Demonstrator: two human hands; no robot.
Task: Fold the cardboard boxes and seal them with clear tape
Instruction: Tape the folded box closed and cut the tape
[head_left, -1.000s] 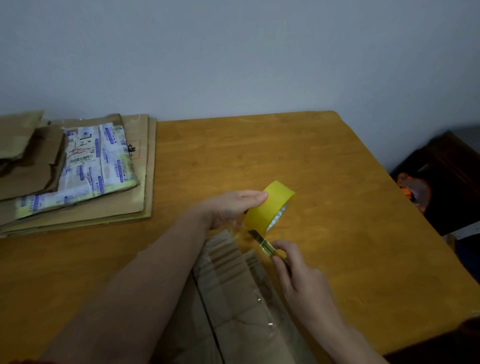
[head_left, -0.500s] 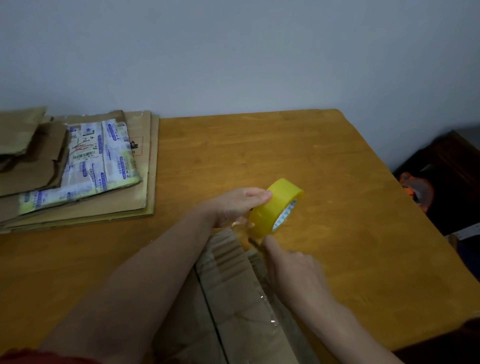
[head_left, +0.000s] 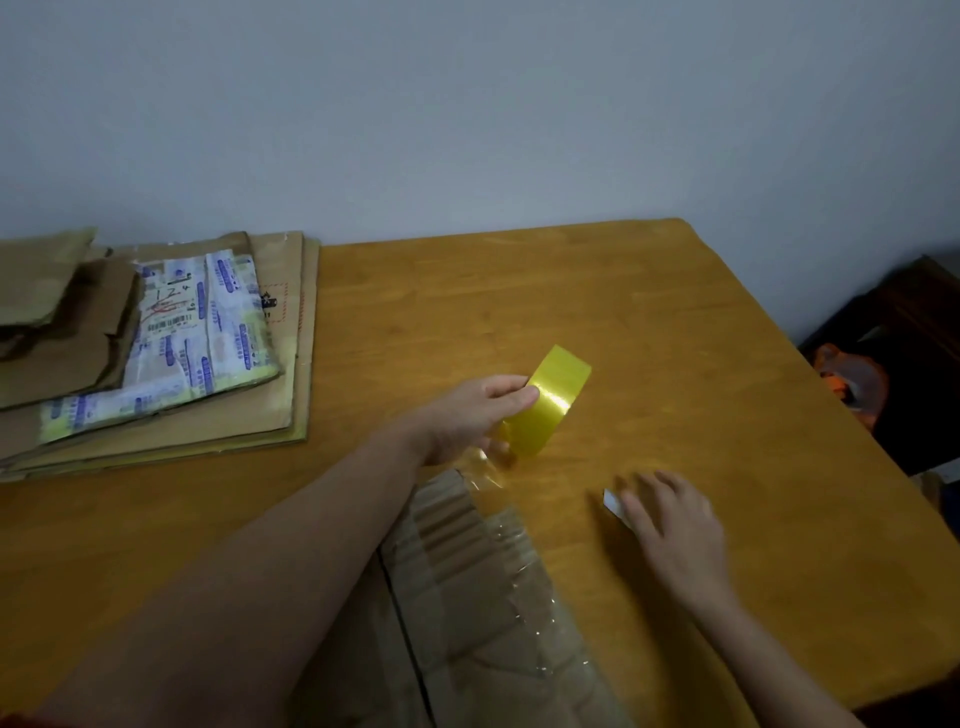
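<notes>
The right hand (head_left: 670, 525) has left the tape roll (head_left: 550, 400) and is now lying low on the table (head_left: 675, 322) to the right, blurred, over a small pale cutter (head_left: 613, 503); I cannot tell whether it is gripping it. The left hand (head_left: 478, 415) is still pinching the roll, its clear strip (head_left: 485, 467) trailing to the cardboard box (head_left: 467, 597) at near centre. The left forearm (head_left: 249, 597) is covering the box's left side. Flattened cardboard (head_left: 171, 384) is lying far left.

so the yellow round roll of tape (head_left: 550, 405) sits at the fingertips of the left hand (head_left: 467, 415), just past the far end of the flat brown cardboard box (head_left: 467, 597) on the wooden table (head_left: 623, 312). fingers of the right hand (head_left: 675, 530) lie right of the box, over a small white strip (head_left: 613, 503). the stack of flattened cardboard sheets (head_left: 208, 364) is way left of the left fingers.
</notes>
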